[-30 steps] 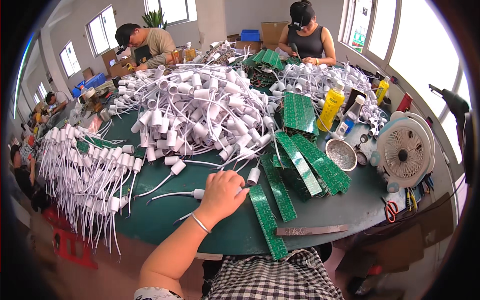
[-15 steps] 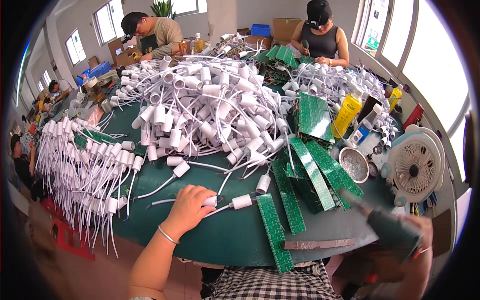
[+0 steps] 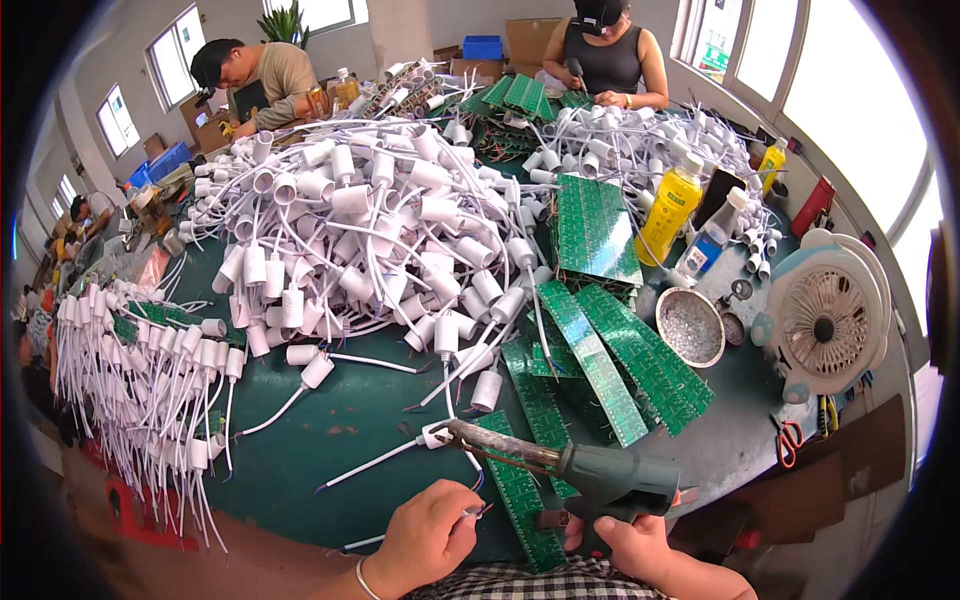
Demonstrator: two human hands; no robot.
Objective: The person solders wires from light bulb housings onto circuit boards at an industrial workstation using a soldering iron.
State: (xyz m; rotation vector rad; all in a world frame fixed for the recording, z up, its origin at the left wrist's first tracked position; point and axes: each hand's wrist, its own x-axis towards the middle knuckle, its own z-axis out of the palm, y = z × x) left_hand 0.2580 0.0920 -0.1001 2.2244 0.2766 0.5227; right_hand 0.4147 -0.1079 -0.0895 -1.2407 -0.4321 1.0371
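Observation:
My right hand (image 3: pixel 640 548) is closed round the dark green handle of a soldering gun (image 3: pixel 615 478). Its metal barrel points left, over a narrow green circuit board strip (image 3: pixel 517 500), toward a white cylindrical lamp socket (image 3: pixel 434 436). Near the table's front edge, my left hand (image 3: pixel 432 535) pinches thin wire ends, which poke out between thumb and fingers. A white cable (image 3: pixel 362 543) shows left of that hand, and I cannot tell whether it runs to those wires. The board strip lies between my hands, partly beneath the gun.
A large heap of white sockets with cables (image 3: pixel 380 220) fills the table's middle; more hang over its left edge (image 3: pixel 150 370). Circuit boards (image 3: pixel 600 225), a yellow bottle (image 3: pixel 670 210), a round bowl (image 3: pixel 690 328), a fan (image 3: pixel 825 310) and scissors (image 3: pixel 790 442) stand right. Two people work opposite.
My right hand has brought the soldering gun in from the far right to the centre. My left hand has left the socket it was on and moved nearer, now pinching wires. The view has shifted slightly.

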